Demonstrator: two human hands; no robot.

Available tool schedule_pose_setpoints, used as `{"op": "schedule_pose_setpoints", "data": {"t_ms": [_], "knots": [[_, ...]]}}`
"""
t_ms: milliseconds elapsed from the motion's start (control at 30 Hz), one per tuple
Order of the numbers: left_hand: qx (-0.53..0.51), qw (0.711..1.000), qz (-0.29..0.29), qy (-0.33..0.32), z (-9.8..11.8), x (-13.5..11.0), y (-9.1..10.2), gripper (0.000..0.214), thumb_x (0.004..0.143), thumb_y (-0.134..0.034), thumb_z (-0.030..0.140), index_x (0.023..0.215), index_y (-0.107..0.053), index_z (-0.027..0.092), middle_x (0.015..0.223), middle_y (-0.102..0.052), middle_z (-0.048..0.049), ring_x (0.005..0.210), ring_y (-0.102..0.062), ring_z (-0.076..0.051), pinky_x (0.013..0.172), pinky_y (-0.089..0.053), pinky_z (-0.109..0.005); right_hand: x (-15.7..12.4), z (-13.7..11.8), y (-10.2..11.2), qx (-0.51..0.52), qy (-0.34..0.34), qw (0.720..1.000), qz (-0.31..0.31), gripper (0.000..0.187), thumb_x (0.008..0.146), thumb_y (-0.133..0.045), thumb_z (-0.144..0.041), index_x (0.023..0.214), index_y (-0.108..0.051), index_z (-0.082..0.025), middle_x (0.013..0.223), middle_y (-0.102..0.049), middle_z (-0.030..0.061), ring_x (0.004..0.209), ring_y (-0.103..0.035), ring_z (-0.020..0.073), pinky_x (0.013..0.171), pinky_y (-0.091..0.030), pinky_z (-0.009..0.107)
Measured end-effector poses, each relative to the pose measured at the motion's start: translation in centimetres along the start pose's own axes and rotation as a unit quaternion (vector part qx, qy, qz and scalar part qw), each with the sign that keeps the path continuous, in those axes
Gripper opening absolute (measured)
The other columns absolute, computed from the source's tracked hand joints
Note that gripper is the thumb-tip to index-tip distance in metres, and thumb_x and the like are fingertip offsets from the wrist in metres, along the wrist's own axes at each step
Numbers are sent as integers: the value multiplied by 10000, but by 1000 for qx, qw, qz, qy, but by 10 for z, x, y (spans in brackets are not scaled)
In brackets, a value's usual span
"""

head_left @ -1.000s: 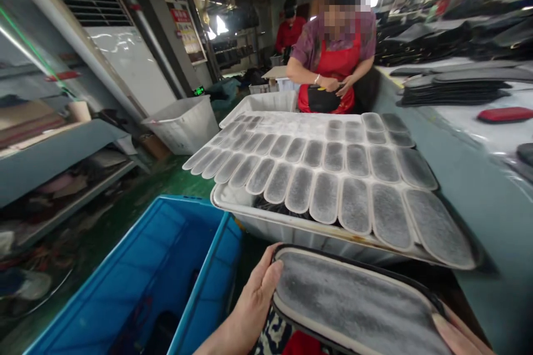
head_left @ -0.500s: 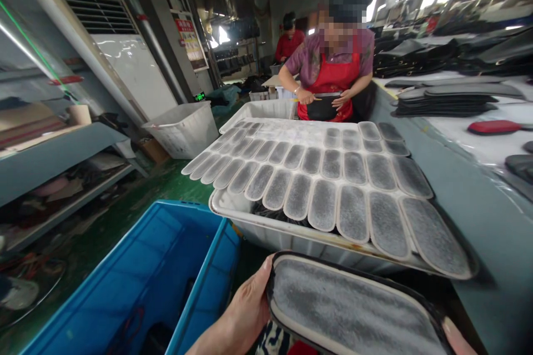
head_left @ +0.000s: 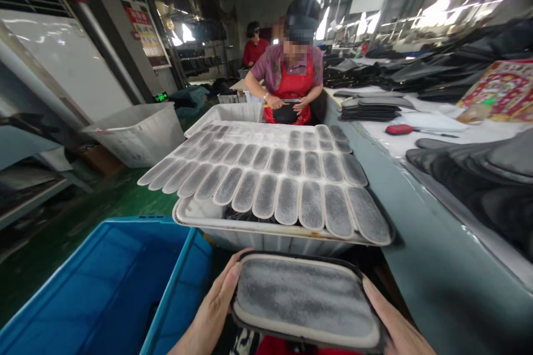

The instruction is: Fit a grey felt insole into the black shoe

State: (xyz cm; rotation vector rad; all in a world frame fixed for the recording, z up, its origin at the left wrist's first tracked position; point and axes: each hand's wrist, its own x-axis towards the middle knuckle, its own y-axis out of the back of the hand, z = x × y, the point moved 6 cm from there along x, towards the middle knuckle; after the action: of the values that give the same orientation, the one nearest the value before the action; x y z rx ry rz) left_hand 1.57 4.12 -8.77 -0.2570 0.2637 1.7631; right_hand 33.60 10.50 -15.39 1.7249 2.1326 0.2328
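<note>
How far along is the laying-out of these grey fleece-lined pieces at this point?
Done: rows of lined pieces lie overlapped across the white tub. In hand: one more lined piece, held between the left hand and right hand, not yet placed. Left: cannot tell; the blue crate beside it shows no pieces.

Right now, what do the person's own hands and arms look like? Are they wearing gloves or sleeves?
No gloves. Both the left hand and the right hand are bare, with no rings showing on the fingers. The bit of left forearm in view has no sleeve or watch on it. Little of the right arm shows, so a sleeve there cannot be ruled out.
</note>
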Motion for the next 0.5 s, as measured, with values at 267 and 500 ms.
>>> {"op": "schedule_pose_setpoints", "data": {"t_ms": [267,500], "knots": [[242,961,50,-121,24,-14,12,512,999,-321,485,1436,-436,244,1504,-449,-40,1447,-294,-241,1216,-191,-452,-17,-80,-15,98,-37,994,-9,649,905,-419,-620,1444,-439,-260,1499,-450,41,1396,-371,280,1143,-334,445],[524,788,67,-315,33,-46,-33,947,745,-743,532,1504,-229,295,1515,-413,-122,1440,-276,-366,1159,-151,-670,-35,-92,-19,-109,104,988,24,1065,652,-760,-388,1529,-164,-285,1568,-275,78,1419,-294,338,1178,-229,500]]}}
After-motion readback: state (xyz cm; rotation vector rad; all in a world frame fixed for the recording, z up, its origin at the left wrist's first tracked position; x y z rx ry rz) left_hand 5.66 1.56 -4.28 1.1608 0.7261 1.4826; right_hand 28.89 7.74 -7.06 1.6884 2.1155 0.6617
